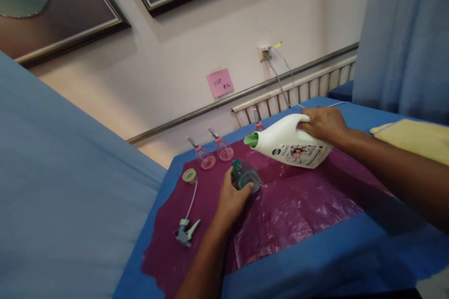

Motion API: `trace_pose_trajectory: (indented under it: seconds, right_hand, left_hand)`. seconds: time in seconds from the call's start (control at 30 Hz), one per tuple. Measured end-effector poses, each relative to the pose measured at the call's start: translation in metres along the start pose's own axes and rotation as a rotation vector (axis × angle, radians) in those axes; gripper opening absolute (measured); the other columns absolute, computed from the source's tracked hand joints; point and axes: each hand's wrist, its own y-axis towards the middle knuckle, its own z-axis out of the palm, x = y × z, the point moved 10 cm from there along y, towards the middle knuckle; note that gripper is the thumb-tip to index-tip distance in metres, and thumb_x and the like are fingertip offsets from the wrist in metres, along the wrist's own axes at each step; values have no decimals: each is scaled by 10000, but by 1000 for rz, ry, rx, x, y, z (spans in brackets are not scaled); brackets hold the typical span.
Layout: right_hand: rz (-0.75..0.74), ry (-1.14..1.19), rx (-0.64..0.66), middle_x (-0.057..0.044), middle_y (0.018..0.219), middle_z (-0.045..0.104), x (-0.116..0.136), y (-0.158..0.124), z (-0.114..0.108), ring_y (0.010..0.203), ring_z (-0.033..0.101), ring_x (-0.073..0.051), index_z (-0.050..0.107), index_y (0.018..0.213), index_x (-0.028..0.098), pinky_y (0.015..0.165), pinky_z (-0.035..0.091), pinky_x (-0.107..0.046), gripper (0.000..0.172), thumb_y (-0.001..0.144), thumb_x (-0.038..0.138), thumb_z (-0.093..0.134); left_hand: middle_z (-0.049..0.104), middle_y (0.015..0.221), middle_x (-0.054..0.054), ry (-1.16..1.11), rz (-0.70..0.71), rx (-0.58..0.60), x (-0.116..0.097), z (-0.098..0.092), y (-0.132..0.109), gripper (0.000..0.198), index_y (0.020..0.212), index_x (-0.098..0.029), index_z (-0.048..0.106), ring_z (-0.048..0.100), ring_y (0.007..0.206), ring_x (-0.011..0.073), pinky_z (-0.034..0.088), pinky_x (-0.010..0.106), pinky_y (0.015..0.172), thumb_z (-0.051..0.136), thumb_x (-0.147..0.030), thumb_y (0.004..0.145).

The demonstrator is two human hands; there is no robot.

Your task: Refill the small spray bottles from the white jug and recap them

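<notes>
My right hand [324, 124] grips the handle of a white detergent jug [293, 142], tipped on its side with its green spout [251, 140] pointing left. Just below the spout stands a small green spray bottle [245, 175] without its top; my left hand [231, 198] is wrapped round its lower side. The jug's mouth hangs a little above and right of the bottle's open neck. No liquid shows between them.
On the purple plastic sheet [298, 210] lie a green trigger sprayer with tube [185, 231] and a green cap [190, 175]. Three pink spray bottles [206, 156] stand at the back. A yellow cloth [410, 138] lies at right; a cable hangs from a wall socket [264, 52].
</notes>
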Motion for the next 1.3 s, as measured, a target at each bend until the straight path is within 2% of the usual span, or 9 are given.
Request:
trace_pose_trajectory:
  seconds: [0.1,0.23,0.37,0.53,0.73,0.9,1.07,1.3]
  right_hand:
    - [-17,-1,13,-199,1143,842,8,-3,-4,885,728,-294,799,1215,197,706,288,-376,441,1109,558,568]
    - [-25,-12,18,-210,1113,837,15,-6,-5,854,701,-287,801,1185,200,706,286,-386,412,1094,546,598]
    - [-61,12,26,-195,1096,831,23,-6,-6,847,681,-281,802,1130,215,704,294,-384,373,1080,528,606]
    - [-78,18,30,-181,1081,825,30,-6,-6,837,664,-267,803,1144,222,713,302,-374,331,1066,499,638]
    - [-125,-2,22,-178,1080,826,41,-8,-10,879,671,-274,796,1141,224,718,304,-375,275,1073,429,625]
    - [-127,-16,9,-178,1100,830,44,-10,-11,894,674,-271,794,1159,214,717,297,-366,310,1074,463,630]
    - [-167,-43,22,-150,1128,843,53,-11,-13,929,709,-276,774,1140,224,678,272,-354,303,1081,466,601]
    - [-176,-82,54,-162,1167,843,59,-14,-17,957,721,-298,765,1167,239,692,344,-362,278,1089,426,575]
  left_hand:
    - [713,1503,177,-4,-18,-75,-10,-23,0,840,1553,-221,513,739,1346,331,552,541,1213,875,-305,800]
    - [703,1493,180,59,8,-109,-28,-49,-2,829,1513,-209,529,727,1350,338,554,537,1202,890,-359,781]
    - [696,1501,154,168,47,-143,-48,-67,-6,831,1530,-219,526,708,1375,333,552,517,1204,878,-375,795]
    - [713,1475,135,305,82,-83,-56,-70,-3,823,1548,-208,545,723,1338,334,570,511,1180,842,-361,796]
    - [598,1639,168,498,229,-8,-61,-70,2,840,1609,-220,530,598,1509,381,449,573,1303,820,-370,835]
    - [607,1624,173,645,289,77,-71,-69,-1,786,1607,-215,550,587,1510,402,467,570,1288,784,-380,875]
    - [608,1615,159,757,352,132,-79,-69,-2,783,1631,-225,512,597,1495,384,480,563,1284,745,-355,895]
    - [581,1653,167,1002,308,188,-85,-66,-1,865,1697,-241,439,586,1513,404,528,579,1240,753,-294,892]
